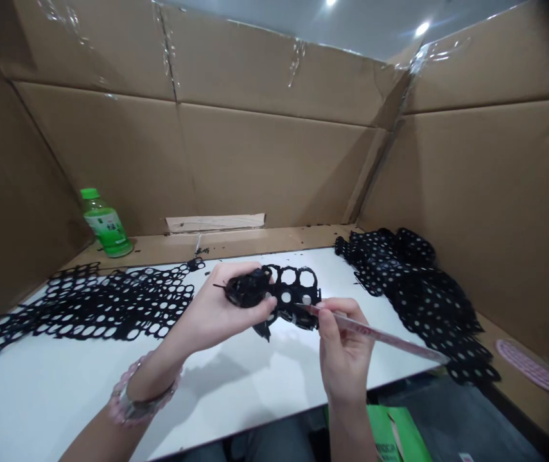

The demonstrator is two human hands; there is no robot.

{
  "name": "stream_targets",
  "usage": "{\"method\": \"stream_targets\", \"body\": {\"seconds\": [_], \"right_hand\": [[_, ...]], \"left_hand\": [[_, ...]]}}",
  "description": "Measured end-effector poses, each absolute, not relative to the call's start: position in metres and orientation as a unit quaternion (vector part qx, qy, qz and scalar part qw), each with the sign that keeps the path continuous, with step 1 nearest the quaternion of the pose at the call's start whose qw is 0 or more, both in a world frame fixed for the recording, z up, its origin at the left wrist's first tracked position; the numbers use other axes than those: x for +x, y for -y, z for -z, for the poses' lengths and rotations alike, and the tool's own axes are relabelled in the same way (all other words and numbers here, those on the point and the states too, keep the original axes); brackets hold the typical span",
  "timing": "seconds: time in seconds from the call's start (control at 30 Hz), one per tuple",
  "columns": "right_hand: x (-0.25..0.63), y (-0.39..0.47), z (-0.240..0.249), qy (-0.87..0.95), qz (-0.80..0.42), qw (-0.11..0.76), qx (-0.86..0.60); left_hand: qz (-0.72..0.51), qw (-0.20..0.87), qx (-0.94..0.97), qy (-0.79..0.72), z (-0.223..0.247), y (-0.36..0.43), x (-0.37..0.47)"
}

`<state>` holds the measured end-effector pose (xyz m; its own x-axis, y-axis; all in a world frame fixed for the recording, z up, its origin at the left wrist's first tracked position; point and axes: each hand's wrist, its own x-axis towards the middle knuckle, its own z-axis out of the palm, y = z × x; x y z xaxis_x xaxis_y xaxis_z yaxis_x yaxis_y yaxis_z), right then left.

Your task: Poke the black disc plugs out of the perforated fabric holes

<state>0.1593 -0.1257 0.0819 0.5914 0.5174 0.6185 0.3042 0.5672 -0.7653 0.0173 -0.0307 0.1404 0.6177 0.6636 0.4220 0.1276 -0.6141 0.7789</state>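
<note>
My left hand [223,308] is closed around a bunched black perforated sheet [293,279], whose round-holed end sticks out to the right. My right hand [346,346] pinches a long, slim, pinkish tool [390,337] near its narrow end. That tip meets the lower right part of the sheet; its exact kind I cannot make out. Black netting [124,301] with large open holes lies on the white table to the left. On the right, a heap of black sheets [428,295] with small round holes spreads along the table edge.
Cardboard walls [274,147] enclose the white tabletop [226,385] at the back and both sides. A green drink bottle [106,224] stands at the back left. A pink patterned oval piece [539,369] lies far right, and a green package [394,430] sits below the front edge.
</note>
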Motion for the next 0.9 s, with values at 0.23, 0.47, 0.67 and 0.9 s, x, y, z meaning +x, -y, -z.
{"method": "stream_targets", "body": {"seconds": [0.23,0.47,0.67,0.9], "right_hand": [[0.155,0.131,-0.086,0.480,0.021,0.727,-0.491],[0.151,0.132,-0.086,0.465,0.044,0.717,-0.518],[0.146,0.128,-0.079,0.506,0.101,0.682,-0.519],[0.136,0.123,-0.091,0.538,0.200,0.639,-0.512]], "left_hand": [[-0.273,0.544,0.751,-0.255,-0.140,0.031,0.024],[-0.331,0.438,0.811,-0.201,-0.135,0.027,0.023],[-0.350,0.216,0.893,-0.183,-0.140,0.040,0.022],[-0.348,0.167,0.904,-0.184,-0.148,0.052,0.018]]}}
